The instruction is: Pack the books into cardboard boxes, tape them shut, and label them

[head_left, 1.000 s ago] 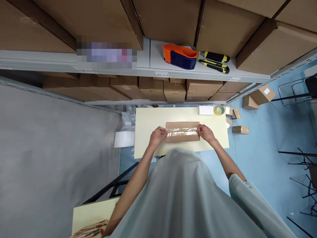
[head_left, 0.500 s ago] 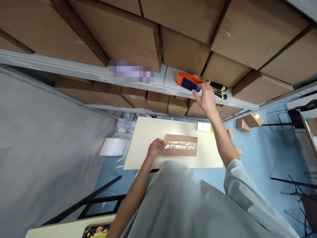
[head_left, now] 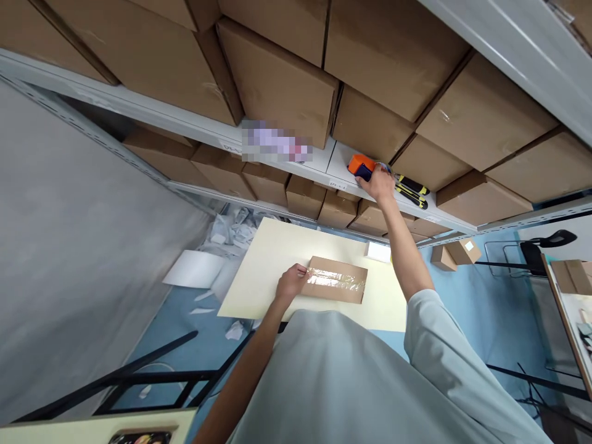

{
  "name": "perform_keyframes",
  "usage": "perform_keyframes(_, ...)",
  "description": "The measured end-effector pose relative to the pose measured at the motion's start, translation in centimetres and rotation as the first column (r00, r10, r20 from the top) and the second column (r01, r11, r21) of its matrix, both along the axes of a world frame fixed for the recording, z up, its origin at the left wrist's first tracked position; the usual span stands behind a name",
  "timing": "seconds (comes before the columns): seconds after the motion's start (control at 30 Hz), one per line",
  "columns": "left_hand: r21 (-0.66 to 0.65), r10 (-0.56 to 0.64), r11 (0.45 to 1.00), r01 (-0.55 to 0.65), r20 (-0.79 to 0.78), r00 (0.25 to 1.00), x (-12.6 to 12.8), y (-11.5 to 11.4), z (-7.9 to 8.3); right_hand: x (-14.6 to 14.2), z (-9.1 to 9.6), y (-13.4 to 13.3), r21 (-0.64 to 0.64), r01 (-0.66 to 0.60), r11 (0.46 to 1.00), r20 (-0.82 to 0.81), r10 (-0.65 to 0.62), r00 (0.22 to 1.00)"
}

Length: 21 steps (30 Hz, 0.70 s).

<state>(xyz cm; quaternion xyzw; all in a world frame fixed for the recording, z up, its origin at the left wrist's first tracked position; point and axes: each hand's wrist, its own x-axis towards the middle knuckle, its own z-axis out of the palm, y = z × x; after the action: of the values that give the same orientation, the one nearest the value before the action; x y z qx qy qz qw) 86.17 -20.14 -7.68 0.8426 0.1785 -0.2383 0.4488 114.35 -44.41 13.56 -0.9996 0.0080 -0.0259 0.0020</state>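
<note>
The right hand (head_left: 382, 184) was at the shelf (head_left: 340, 161) right of the upper centre of the frame, laid over the right end of an orange and blue tape dispenser (head_left: 361, 165). Its thumb and fingers were spread apart across the dispenser; the palm hid the contact, so I could not tell whether they had closed on it. Two black and yellow cutters (head_left: 411, 186) lay just to the right of that hand.

The left hand (head_left: 291, 280) was near the middle of the frame, its fingertips drawn close together at the left end of a cardboard box (head_left: 337, 295). Whether they pinched the box or only rested against it, I could not tell. The box lay flat on a pale yellow table (head_left: 259, 262) in the centre, with shiny clear tape (head_left: 335, 279) running along its top. A small white box (head_left: 378, 251) stood near the table's upper right corner.
</note>
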Motion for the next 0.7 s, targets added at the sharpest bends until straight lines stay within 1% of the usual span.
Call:
perform_keyframes(0.13,-0.005,-0.015,1.000,0.016,0.014,1.000,0.2,0.1,0.2,-0.2,1.1,0.1,-0.024,0.006,1.000,-0.071,-0.007,0.997)
perform_keyframes(0.3,-0.009,-0.061,0.998,0.062,0.018,0.998,0.4,0.5,0.5,-0.2,2.5,0.7,-0.048,0.058,0.997,-0.162,-0.065,0.985)
perform_keyframes(0.37,-0.001,-0.074,0.997,0.074,0.025,0.997,0.4,0.5,0.6,-0.3,3.0,0.7,-0.042,0.052,0.998,-0.202,-0.059,0.978)
perform_keyframes(0.47,0.008,-0.088,0.996,0.088,0.047,0.995,0.3,0.5,0.6,-0.8,3.7,0.6,-0.032,0.009,0.999,-0.221,-0.016,0.975)
perform_keyframes(0.53,0.019,-0.096,0.995,0.095,0.058,0.994,0.2,0.4,0.7,-1.8,4.2,0.4,-0.045,-0.016,0.999,-0.196,0.007,0.981)
perform_keyframes(0.63,0.034,-0.102,0.994,0.100,0.050,0.994,0.2,0.3,0.7,-4.1,5.2,-0.2,-0.049,-0.064,0.997,-0.125,0.058,0.990)
perform_keyframes(0.67,0.033,-0.103,0.994,0.102,0.043,0.994,0.2,0.3,0.8,-5.2,5.6,-0.5,-0.021,-0.095,0.995,-0.112,0.092,0.989)
perform_keyframes(0.7,0.031,-0.105,0.994,0.104,0.038,0.994,0.2,0.2,0.8,-6.3,6.0,-0.9,0.036,-0.137,0.990,-0.126,0.140,0.982)
